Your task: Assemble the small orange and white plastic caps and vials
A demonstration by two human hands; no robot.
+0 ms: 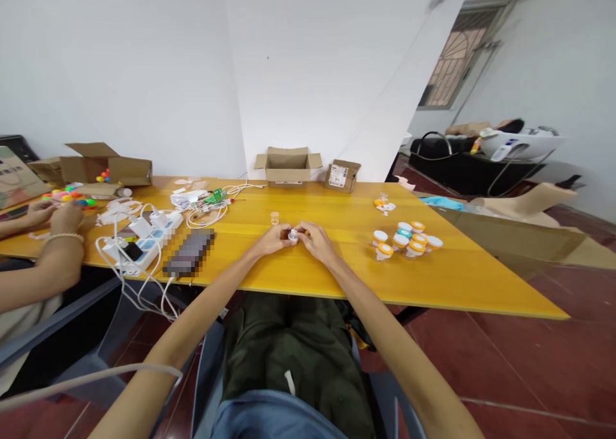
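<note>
Just above the table's front part, my left hand and my right hand meet around a small white round piece. Both hands have their fingers closed on it, and the fingers hide much of its shape. A small clear plastic cup stands on the table beyond my left hand. To the right of my right hand is a cluster of small clear jars with white lids, most rimmed in orange and one in teal. Farther back lie loose white and orange pieces.
A power strip with white chargers and cables, and a blurred-out dark device, lie to my left. Cardboard boxes stand against the wall. At the far left, another person's hands handle colourful small pieces. The table's right edge slopes away.
</note>
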